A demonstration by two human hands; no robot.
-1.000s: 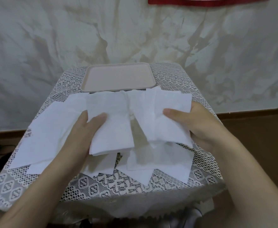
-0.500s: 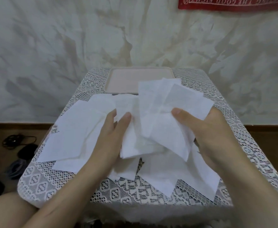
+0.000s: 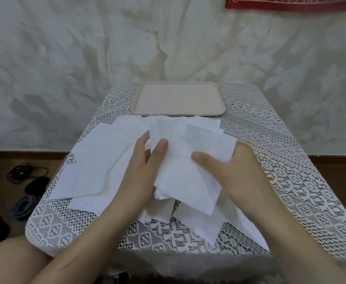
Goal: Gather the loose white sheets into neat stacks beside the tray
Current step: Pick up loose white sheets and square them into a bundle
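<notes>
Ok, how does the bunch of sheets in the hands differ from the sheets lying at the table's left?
The held bunch is raised, gripped by the left hand and right hand; the left sheets lie flat on the cloth. The held bunch is bent and fanned; the left sheets look smoother. Both are white, overlapping and uneven.

Far end: beige tray (image 3: 178, 99) at 12 o'clock on the lace-covered table (image 3: 290, 181).
Centre: left hand (image 3: 145, 171) and right hand (image 3: 235, 175) both pinch one bundle of white sheets (image 3: 188, 181), thumbs on top.
Tabletop: loose sheets (image 3: 94, 169) spread at 9 o'clock of the bundle, with more beneath it towards 5 o'clock.
</notes>
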